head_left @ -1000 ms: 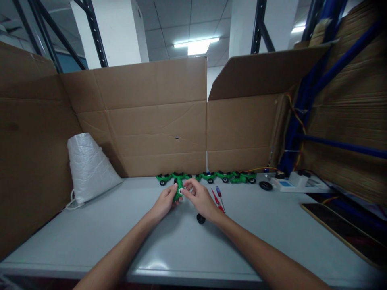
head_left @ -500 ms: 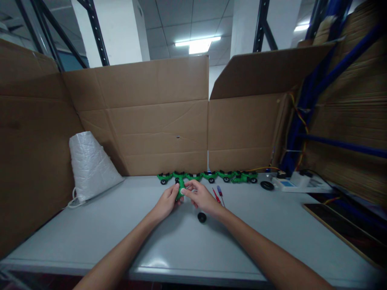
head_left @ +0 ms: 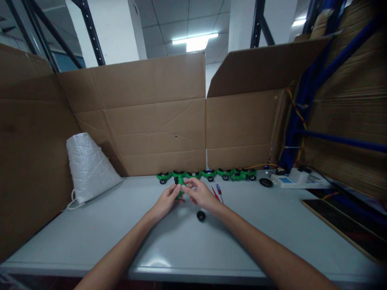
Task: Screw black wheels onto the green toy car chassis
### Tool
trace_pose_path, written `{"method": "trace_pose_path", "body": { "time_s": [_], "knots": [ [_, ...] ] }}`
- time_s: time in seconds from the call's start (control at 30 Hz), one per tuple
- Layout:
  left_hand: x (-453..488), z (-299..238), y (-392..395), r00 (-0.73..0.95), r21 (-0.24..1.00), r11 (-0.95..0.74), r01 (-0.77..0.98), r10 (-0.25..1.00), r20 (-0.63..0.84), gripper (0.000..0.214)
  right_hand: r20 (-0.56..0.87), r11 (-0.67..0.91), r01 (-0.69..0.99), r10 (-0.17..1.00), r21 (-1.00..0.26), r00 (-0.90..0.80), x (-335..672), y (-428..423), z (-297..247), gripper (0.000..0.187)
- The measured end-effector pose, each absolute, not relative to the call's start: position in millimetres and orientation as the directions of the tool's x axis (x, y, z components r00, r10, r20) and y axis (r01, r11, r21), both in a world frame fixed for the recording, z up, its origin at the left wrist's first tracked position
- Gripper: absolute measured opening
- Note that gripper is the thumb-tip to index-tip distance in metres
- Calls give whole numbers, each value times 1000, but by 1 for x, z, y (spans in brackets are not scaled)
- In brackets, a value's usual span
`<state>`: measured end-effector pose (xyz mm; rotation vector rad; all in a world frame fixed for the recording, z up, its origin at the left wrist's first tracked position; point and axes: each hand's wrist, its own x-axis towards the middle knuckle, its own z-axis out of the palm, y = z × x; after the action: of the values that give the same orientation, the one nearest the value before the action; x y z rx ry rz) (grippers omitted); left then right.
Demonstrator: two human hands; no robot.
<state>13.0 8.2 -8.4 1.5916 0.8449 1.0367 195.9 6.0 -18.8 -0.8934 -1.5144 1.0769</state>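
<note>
My left hand (head_left: 165, 201) and my right hand (head_left: 200, 195) meet over the grey table (head_left: 272, 225), both closed round a small green toy car (head_left: 180, 186) held upright between the fingertips. A black wheel shows at the car's top end. A loose black wheel (head_left: 201, 216) lies on the table just under my right wrist. Two small screwdrivers (head_left: 218, 192), with red and blue handles, lie right of my right hand.
A row of several green toy cars (head_left: 217, 175) lines the back edge under the cardboard walls (head_left: 151, 121). A white woven sack (head_left: 86, 167) stands at the left. Another black wheel (head_left: 265, 182), a white tray (head_left: 294, 181) and a dark board (head_left: 344, 229) are at the right.
The white part seen at my right fingertips a second ago no longer shows. Both hands have stayed together on the green car, shifting slightly away from me.
</note>
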Motion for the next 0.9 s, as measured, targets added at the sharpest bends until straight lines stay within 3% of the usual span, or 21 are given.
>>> {"method": "trace_pose_path", "body": {
  "time_s": [0.23,0.4,0.6,0.9],
  "knots": [
    [10,-7,10,367,980,-198,-11,911,188,56,304,303,-37,925,-952,-227,193,2,-16,47],
    [8,-10,13,322,984,-179,-19,930,176,57,305,301,-52,940,-952,-155,191,1,-18,40],
    [9,-10,11,374,977,-203,67,913,164,59,328,323,-58,934,-944,-140,193,1,-13,48],
    [6,-9,6,395,932,-300,205,896,202,59,396,412,37,894,-910,-212,196,4,-18,38]
  ]
}}
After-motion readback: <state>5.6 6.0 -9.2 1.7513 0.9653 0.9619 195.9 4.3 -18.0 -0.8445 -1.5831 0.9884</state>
